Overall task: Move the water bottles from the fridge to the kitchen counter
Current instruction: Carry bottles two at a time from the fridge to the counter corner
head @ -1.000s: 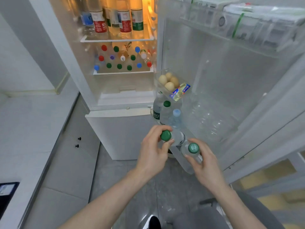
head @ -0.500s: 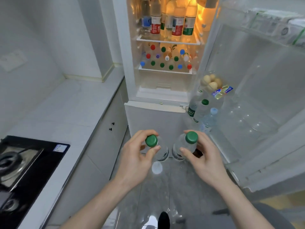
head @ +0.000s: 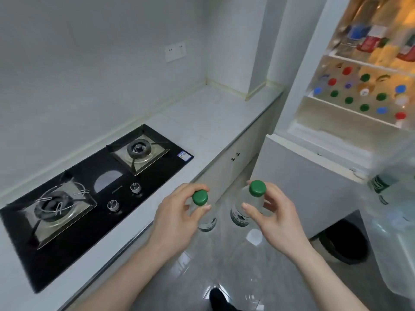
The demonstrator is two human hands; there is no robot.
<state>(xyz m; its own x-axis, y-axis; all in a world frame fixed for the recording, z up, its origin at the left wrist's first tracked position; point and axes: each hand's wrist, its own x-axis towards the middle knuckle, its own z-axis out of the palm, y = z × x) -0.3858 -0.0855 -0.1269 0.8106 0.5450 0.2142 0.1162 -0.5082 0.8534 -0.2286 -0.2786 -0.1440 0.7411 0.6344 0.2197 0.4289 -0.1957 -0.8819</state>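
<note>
My left hand (head: 177, 217) grips a clear water bottle with a green cap (head: 200, 197) by its neck, held upright over the floor just off the counter's edge. My right hand (head: 277, 218) grips a second green-capped bottle (head: 257, 188) the same way, a little to the right. The white kitchen counter (head: 213, 122) runs along the left, up to the fridge. The fridge (head: 359, 102) stands open at the right, with several more bottles showing coloured caps on its shelves. Another bottle (head: 381, 182) sits in the door rack at the right edge.
A black two-burner gas hob (head: 89, 182) is set into the counter at the left, with two knobs near its front. A wall socket (head: 175, 51) is above the counter. Cabinet doors (head: 235, 156) lie below the counter. A dark bin (head: 345, 241) stands on the floor under the fridge door.
The view has swung left from the fridge toward the counter and hob. Both hands, still gripping their bottles, have come away from the fridge door rack.
</note>
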